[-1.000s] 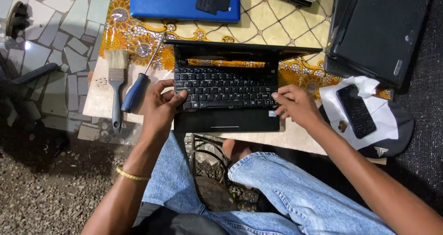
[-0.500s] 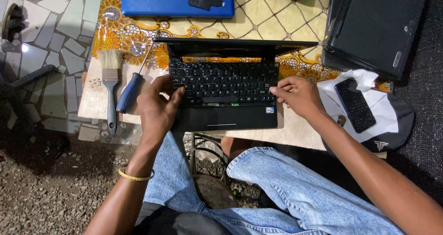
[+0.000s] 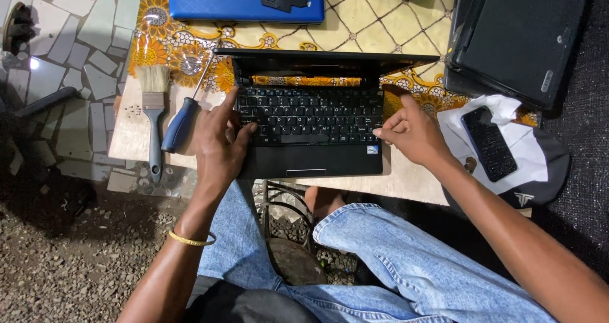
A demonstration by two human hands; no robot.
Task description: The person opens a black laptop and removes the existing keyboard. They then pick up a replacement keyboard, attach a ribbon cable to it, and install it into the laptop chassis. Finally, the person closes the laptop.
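Observation:
A small black laptop (image 3: 330, 161) lies open at the table's near edge, its keyboard (image 3: 311, 117) partly lifted so the patterned cloth shows behind it. My left hand (image 3: 219, 139) rests on the keyboard's left edge, fingers spread over the left keys. My right hand (image 3: 412, 133) touches the keyboard's right edge with fingers curled, thumb and forefinger at the corner. Neither hand carries a tool.
A blue-handled screwdriver (image 3: 181, 123) and a paintbrush (image 3: 153, 117) lie left of the laptop. A blue laptop (image 3: 222, 0) sits behind, a large black laptop (image 3: 526, 34) at the right. A black phone (image 3: 488, 142) rests on a white cap (image 3: 526, 164). Gravel floor lies below.
Both hands slid up along the keyboard's sides toward its back corners. The view shifted slightly, so the laptop sits a little lower in the frame.

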